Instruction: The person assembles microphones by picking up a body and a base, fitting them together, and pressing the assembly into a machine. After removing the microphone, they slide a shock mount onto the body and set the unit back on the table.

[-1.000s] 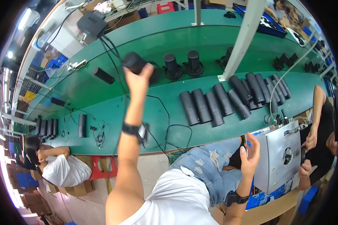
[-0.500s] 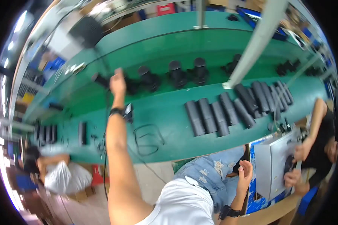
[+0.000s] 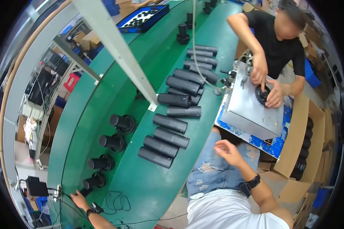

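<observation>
From here I see the left hand (image 3: 79,200) at a black cylinder (image 3: 86,191); 4 flanged black parts (image 3: 111,142) stand beyond that grip. The right hand (image 3: 228,152) hovers well apart, loosely curled.

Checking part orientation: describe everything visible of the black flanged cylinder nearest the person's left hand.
The black flanged cylinder looks like matte plastic: a narrow, closed-topped body on a wider round base. It appears upright on the green bench strip, ending its row. The left hand is beside it; contact can't be told.
</observation>
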The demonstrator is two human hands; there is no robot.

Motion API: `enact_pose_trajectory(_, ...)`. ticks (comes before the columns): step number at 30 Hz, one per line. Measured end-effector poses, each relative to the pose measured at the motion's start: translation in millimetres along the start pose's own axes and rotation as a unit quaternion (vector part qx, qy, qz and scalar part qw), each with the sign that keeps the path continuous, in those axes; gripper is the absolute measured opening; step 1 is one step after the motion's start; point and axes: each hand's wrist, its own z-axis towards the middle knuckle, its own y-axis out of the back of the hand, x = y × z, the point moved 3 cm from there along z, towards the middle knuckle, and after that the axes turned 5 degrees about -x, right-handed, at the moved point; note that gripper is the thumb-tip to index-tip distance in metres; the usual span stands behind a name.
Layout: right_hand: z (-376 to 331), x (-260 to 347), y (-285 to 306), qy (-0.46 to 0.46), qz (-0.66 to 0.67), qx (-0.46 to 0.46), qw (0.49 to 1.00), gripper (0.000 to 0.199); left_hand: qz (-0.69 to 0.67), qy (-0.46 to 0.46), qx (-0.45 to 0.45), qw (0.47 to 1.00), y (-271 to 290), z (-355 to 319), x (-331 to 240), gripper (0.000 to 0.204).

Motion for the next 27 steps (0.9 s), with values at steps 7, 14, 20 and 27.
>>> enact_pose_trajectory(7, 10, 33, -2, 0.076, -0.042, 0.108, 0.99, 0.03, -0.144, -0.189, 0.045, 0.97, 80, -26, 8, 0.028)
enact_pose_trajectory(14, -13, 55, -73, 0.078, 0.095, 0.395, 0.91, 0.051, -0.461, -0.418, 0.523, 0.582, 279, -253, -323, 0.016)
enact_pose_trajectory(20, -27, 36, -9, -0.05, 0.392, 0.33, 0.857, 0.062, -0.735, -0.207, 0.521, 0.383, 320, -411, -469, 0.058)
enact_pose_trajectory(27, -23, 97, 140, 0.249, 0.522, -0.024, 0.815, 0.06, -0.66, -0.411, 0.511, 0.367, 360, -515, -503, 0.066)
